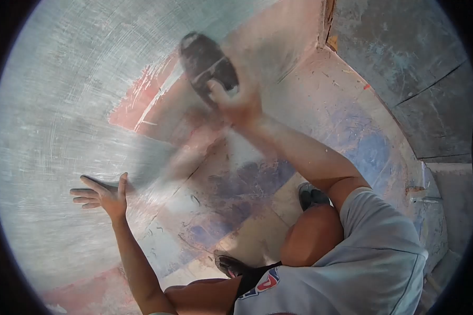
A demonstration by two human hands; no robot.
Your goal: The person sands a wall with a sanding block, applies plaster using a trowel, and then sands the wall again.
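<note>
My right hand [244,105] is wrapped round one end of a long, dark oval pad [202,58], thumb across it; motion blurs both. The pad overlaps a scraped grey-white wall [63,105] with streaky marks. Close to it is a bare reddish patch [142,100] with ragged white edges. Lower on the left, my left hand [108,198] has its fingers spread against the same wall, palm toward it, holding nothing.
Beneath me the floor [257,226] carries faded blue and pink stains. My shoes [314,197] stand on it, one knee bent. Dark grey panels [404,58] with seams rise at the right, and a thin edge runs along their base.
</note>
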